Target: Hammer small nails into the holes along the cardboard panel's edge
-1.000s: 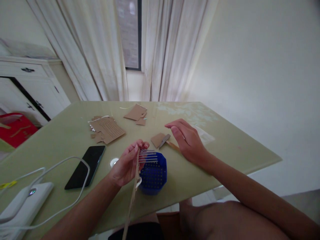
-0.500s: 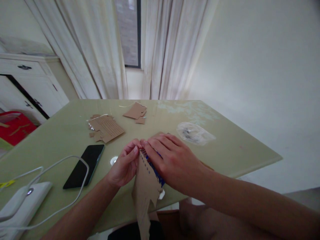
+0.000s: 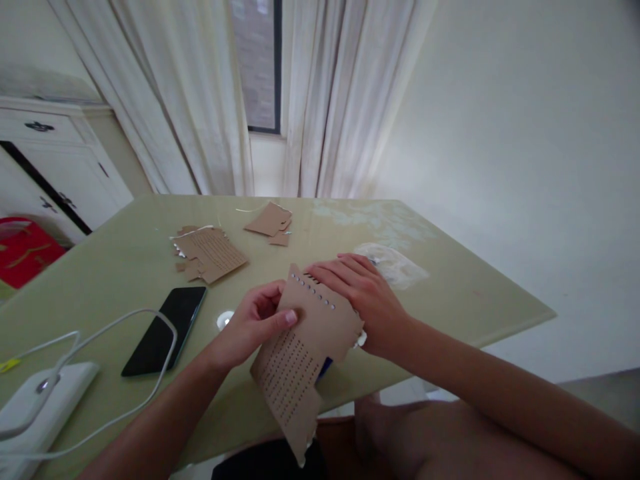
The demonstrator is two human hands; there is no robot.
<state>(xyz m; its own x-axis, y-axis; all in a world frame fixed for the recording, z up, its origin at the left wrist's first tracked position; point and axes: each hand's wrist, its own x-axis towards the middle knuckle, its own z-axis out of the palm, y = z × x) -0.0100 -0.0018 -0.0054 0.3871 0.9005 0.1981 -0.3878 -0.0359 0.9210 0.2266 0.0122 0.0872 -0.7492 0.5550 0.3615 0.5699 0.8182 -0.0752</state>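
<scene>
A brown cardboard piece (image 3: 307, 333) with a ragged torn edge, a line of dark round holes near its top and rows of small perforations hangs over the table's front edge. My left hand (image 3: 255, 323) grips its left side, thumb on the front face and fingers behind. My right hand (image 3: 367, 297) is closed over its upper right side, fingers together along the far edge, their tips partly out of sight. A bit of blue (image 3: 325, 367) shows at the cardboard's lower right; what it belongs to is hidden. White torn paper (image 3: 361, 339) sticks out by my right palm.
Torn cardboard pieces (image 3: 215, 257) and smaller scraps (image 3: 270, 220) lie farther back on the greenish table (image 3: 475, 293). A clear plastic bag (image 3: 400, 267) is beyond my right hand. At left are a phone (image 3: 165, 333), a white power strip (image 3: 55, 407) with a cable, and a small white disc (image 3: 224, 321).
The cardboard has turned so its perforated face is toward me. My left thumb has moved from the top edge onto that face, and my right hand has shifted right.
</scene>
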